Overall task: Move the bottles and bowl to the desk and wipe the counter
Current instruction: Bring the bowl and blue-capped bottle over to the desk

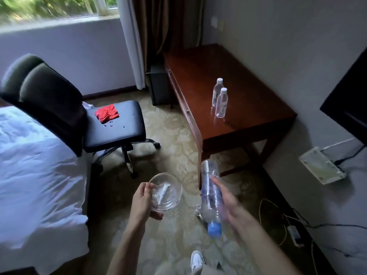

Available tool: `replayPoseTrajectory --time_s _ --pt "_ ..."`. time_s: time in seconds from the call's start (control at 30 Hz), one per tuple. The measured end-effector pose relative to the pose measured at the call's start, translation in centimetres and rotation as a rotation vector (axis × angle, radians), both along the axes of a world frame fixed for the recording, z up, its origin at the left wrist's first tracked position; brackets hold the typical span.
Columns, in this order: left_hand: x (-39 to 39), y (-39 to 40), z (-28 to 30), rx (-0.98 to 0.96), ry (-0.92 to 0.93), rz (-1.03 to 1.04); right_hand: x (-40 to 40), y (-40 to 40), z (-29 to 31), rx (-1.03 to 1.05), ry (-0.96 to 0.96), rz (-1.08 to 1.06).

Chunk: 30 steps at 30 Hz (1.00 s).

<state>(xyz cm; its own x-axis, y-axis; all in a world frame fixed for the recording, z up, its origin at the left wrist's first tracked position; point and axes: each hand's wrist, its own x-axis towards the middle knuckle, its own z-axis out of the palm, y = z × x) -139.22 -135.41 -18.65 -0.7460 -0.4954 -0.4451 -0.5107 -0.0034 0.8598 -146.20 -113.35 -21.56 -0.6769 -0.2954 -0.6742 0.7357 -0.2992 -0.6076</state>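
My left hand (142, 199) grips the near rim of a clear glass bowl (171, 187) that holds a small white tube. A large clear plastic bottle (208, 179) with a blue cap lies in my right hand (228, 203), cap pointing down toward me. Both are held over the carpet, short of the dark wooden desk (248, 120). Two small clear bottles with white caps (221, 104) stand upright side by side on the desk top.
A black office chair (115, 128) with a red cloth (106, 113) on its seat stands left of the desk. A white bed (33, 171) fills the left side. Cables and a power strip (294, 235) lie on the floor at right. A shoe (196, 261) shows at the bottom.
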Motion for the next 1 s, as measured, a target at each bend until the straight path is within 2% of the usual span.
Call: replayPoseTrajectory --time_s 0.1,0.23,0.37,0.5,0.63,0.77,0.87,1.0 --pt "-7.4 -3.6 0.5 -0.07 0.021 -0.023 -7.2 -2.9 1.0 -0.03 0.01 -0.021" --pt "-17.4 -7.3 -1.1 -0.02 0.006 -0.078 -15.5 -6.6 -0.5 -0.018 -0.052 -0.098" --pt "-27.7 -10.5 -3.6 0.011 -0.044 -0.222 -22.6 -9.9 -2.7 -0.041 -0.143 -0.234" --pt "-38.4 -12.4 -4.2 0.011 -0.108 -0.416 -28.8 -11.8 -2.2 -0.111 -0.242 -0.459" --pt "-49.2 -11.7 -4.4 -0.056 -0.131 -0.616 -33.9 -11.9 -1.6 -0.187 -0.368 -0.67" --pt "-58.2 -8.5 -6.2 -0.079 -0.17 -0.82 -37.8 -11.0 -2.3 -0.41 -0.463 -0.846" --pt "-62.4 -5.8 -8.6 -0.137 -0.189 -0.952 -39.9 -10.5 -3.3 -0.535 -0.452 -0.917" --pt "-66.1 -3.8 -11.2 -0.169 -0.27 -1.024 -41.9 -11.5 -3.9 -0.663 -0.379 -1.128"
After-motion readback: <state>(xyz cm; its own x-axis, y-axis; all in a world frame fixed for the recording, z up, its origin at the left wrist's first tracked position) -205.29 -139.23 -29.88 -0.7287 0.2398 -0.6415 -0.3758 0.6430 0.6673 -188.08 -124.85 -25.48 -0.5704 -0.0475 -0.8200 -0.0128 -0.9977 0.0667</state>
